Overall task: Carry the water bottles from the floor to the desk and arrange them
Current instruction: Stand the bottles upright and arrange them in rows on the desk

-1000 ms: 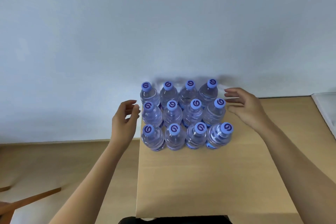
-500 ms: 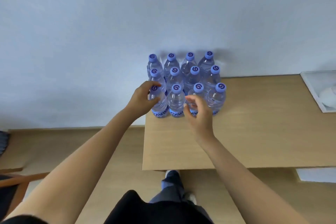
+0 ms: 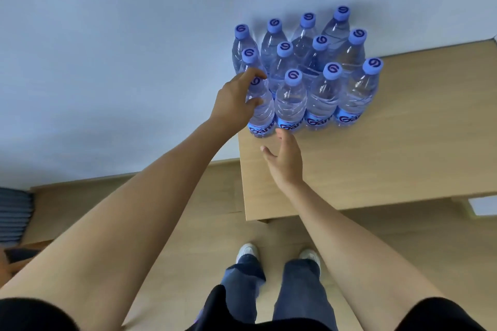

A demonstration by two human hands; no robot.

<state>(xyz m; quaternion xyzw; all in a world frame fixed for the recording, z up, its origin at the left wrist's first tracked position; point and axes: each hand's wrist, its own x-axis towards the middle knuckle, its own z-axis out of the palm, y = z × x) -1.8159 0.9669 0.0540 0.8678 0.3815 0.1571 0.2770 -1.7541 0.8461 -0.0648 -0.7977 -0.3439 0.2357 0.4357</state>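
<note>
Twelve water bottles [image 3: 309,75] stand upright in a tight block at the table's [image 3: 376,164] far left corner, upper centre of the frame. The left hand [image 3: 236,101] curls around the front-left bottle [image 3: 259,110], which stands at the table's left edge. The right hand [image 3: 286,158] hovers just in front of the row, fingers spread and holding nothing. Risk: a sideways nudge could tip the gripped bottle off the edge, or topple its touching neighbours in turn.
</note>
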